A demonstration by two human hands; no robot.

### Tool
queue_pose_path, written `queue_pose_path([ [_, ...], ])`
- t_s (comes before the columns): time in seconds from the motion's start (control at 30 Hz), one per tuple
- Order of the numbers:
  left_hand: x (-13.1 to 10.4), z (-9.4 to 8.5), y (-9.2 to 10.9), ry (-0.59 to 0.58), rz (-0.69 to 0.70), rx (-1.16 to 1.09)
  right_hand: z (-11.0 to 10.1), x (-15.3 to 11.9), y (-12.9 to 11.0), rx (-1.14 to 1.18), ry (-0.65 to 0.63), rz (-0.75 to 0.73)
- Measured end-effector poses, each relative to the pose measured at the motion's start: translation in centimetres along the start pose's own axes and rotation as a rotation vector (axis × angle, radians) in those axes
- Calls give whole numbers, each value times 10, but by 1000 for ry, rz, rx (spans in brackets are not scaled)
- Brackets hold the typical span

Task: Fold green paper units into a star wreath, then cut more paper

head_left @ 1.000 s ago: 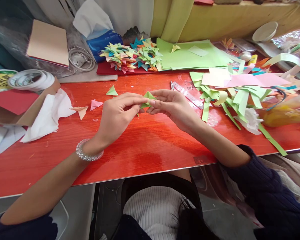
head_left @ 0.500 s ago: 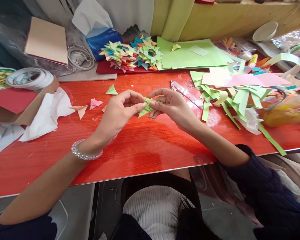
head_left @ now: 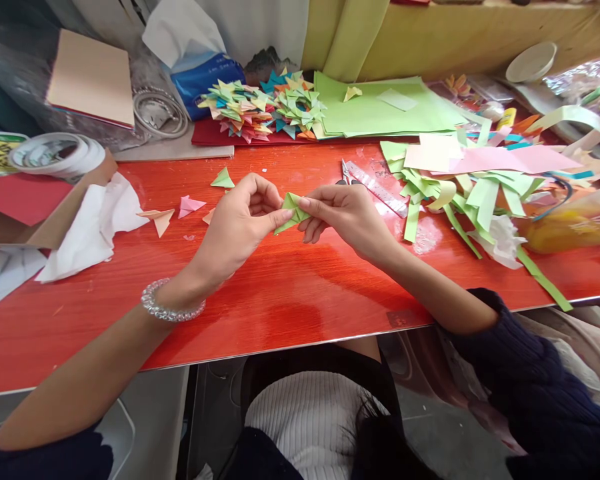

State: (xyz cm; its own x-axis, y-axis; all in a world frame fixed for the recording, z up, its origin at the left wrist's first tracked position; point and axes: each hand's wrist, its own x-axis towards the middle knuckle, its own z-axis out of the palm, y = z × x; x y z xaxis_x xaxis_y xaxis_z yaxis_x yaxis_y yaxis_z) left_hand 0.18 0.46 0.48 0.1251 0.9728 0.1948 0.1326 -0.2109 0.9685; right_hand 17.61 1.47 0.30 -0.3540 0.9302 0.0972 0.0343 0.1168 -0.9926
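In the head view, a folded green paper (head_left: 292, 212) sits near the centre of the frame, raised above the red table (head_left: 280, 300). It should be very light and fairly crisp along its creases, yet easily bent, crushed or torn, with little slip against dry fingertips. The doubled, creased edges look the best places to take hold, with a light pinch; hard pressure on the thin points would probably crumple them.

The left hand (head_left: 237, 223) meets the paper's left side, its thumb laid on the lower-left edge and the piece pinched there, though its underside is hidden. The right hand (head_left: 345, 213) has the right side clamped between thumb and forefinger, its thumb on the upper-right face. The paper therefore lies between the two sets of fingertips, touching both, tilted, with one point showing toward the lower left. Left of centre in the frame, a pink folded piece (head_left: 191, 207) rests on the table, apart from both hands.
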Motion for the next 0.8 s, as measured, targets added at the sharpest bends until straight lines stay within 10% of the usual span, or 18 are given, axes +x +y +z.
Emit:
queue_pose_path([
  [0.8, 1, 1, 4, -84, -174, 32, 0, 4, 5, 90, -19, 80],
])
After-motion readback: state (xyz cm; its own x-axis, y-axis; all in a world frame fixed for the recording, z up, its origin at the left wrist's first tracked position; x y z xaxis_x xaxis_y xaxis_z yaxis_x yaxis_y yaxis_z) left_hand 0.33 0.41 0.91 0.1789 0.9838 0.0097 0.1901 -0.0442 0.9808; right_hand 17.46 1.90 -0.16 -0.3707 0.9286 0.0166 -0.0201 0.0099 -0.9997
